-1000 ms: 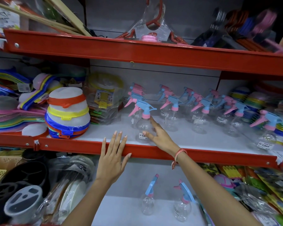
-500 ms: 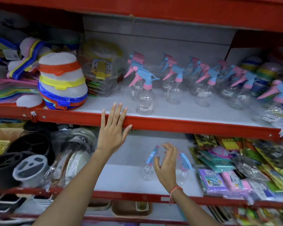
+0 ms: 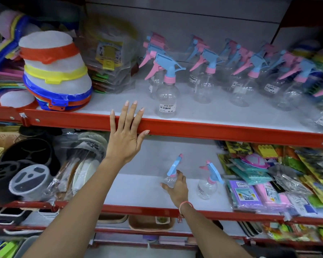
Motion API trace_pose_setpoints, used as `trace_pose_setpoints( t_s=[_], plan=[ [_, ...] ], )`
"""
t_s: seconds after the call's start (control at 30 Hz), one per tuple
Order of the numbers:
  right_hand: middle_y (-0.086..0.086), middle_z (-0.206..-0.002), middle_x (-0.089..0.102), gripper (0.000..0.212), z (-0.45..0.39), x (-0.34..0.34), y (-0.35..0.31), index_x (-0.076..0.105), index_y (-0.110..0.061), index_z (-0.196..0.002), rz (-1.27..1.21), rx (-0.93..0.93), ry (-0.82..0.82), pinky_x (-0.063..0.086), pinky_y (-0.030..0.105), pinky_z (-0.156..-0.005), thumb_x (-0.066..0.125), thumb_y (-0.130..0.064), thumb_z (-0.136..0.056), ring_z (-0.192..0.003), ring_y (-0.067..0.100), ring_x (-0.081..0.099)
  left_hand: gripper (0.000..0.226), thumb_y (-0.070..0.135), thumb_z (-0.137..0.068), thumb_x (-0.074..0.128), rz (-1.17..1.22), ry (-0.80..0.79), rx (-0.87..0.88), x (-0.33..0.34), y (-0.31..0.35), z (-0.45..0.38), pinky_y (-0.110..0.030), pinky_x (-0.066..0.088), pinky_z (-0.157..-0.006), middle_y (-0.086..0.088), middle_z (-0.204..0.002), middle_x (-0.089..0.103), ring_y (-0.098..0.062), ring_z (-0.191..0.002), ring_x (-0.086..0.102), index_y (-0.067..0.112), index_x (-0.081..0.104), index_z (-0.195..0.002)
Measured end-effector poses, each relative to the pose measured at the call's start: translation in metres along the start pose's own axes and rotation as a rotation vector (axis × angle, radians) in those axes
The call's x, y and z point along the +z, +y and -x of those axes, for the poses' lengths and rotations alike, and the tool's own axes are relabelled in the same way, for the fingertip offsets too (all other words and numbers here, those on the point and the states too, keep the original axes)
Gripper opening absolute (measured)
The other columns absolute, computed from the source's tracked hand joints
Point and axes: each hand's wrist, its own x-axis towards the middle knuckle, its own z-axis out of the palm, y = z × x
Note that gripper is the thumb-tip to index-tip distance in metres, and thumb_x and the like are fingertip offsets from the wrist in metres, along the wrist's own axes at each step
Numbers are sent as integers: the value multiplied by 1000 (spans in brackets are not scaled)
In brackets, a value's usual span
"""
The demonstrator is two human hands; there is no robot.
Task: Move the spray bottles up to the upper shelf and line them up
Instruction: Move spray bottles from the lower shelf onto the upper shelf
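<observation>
**A:** Your right hand (image 3: pixel 175 187) has dropped from the upper shelf (image 3: pixel 213 130) to the lower shelf (image 3: pixel 138 194) in the last second. A moment ago it was up at the front bottle (image 3: pixel 165 97), which now stands alone near the red lip at centre frame, label facing you.

**B:** So that one counts as placed?

**A:** By the look of it, yes. It stands upright in front of the rows of spray bottles (image 3: pixel 250 75) stretching toward the upper right of the frame. Now your right hand is at the left lower bottle (image 3: pixel 171 175), thumb out to the left, fingers curled round its clear body.

**B:** Is the grip closed?

**A:** I cannot tell. The fingers wrap toward it and seem to touch, but a firm hold isn't shown. The bottle stands on the shelf, not lifted.

**B:** And your other hand?

**A:** Your left hand (image 3: pixel 127 135) lies flat, fingers spread, on the red edge of the upper shelf, holding nothing.

**B:** What's left?

**A:** Two bottles, judging from here: the one under your hand and the right lower bottle (image 3: pixel 208 183) just beside it, lower centre, next to the packaged goods (image 3: pixel 268 183). The end seems close.
</observation>
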Motion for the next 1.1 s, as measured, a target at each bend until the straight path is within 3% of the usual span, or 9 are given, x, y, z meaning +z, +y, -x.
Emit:
trace_pose_setpoints(
  t_s=[0.13,0.3,0.37,0.47,0.63,0.7,0.83,0.93,1.1],
  plan=[
    [6,-136,49,77,17,-12,2,36,-13,-140,-54,-58,-1,42,31,-102,76,-35,-79,-123,24,50,63,49,-103,28,-3,-7,-8,1,0,1,-52,-6,-122,-11,-164,17,-28,-152,6,19,12,-156],
    [-3,-128,54,73,50,-46,-2,44,-21,-133,-154,-120,-8,47,40,-101,79,-43,-73,-120,17,50,64,50,-102,27,10,-31,-19,-1,1,0,-52,-5,-122,-10,-165,14,-26,-153,3,19,9,-156],
    [-7,-125,55,69,62,-62,-8,48,-27,-127,-220,-152,-7,50,34,-95,80,-47,-68,-119,13,50,65,50,-102,27,23,-45,-28,-4,3,0,-53,-4,-122,-9,-165,14,-26,-153,3,19,9,-156],
    [-14,-119,58,60,79,-90,-21,51,-43,-114,-282,-236,16,49,15,-82,79,-55,-62,-114,1,52,65,49,-102,28,42,-68,-44,-9,6,1,-56,1,-121,-10,-165,14,-26,-153,4,17,12,-156],
    [-29,-105,64,54,89,-143,-52,58,-50,-105,-292,-374,105,48,7,-77,88,-35,-63,-100,-4,61,66,46,-100,30,23,-85,-95,-20,17,3,-61,7,-120,-12,-163,19,-28,-152,11,11,20,-155],
    [-31,-104,65,56,87,-168,-70,57,-54,-104,-264,-429,142,48,7,-77,88,-40,-59,-97,-4,64,66,45,-99,32,31,-68,-133,-25,27,2,-63,6,-119,-12,-163,21,-28,-151,15,8,23,-153],
    [-20,-103,70,68,73,-216,-112,53,-41,-111,-267,-513,223,55,19,-79,87,-49,-54,-93,1,68,66,43,-99,36,86,-7,-106,-32,54,-12,-67,11,-116,-13,-161,25,-27,-149,22,5,28,-151],
    [-13,-103,70,67,55,-239,-138,53,-41,-111,-326,-548,272,58,28,-79,87,-52,-54,-91,5,70,67,45,-99,33,100,-9,-81,-33,73,-24,-67,12,-117,-12,-162,23,-28,-150,21,6,26,-152],
    [-16,-116,59,64,11,-254,-161,53,-37,-118,-284,-560,348,55,26,-83,84,-50,-63,-94,5,67,69,49,-99,28,78,-67,-143,-22,92,-29,-67,12,-116,-13,-162,22,-29,-149,21,5,26,-152]
  ],
)
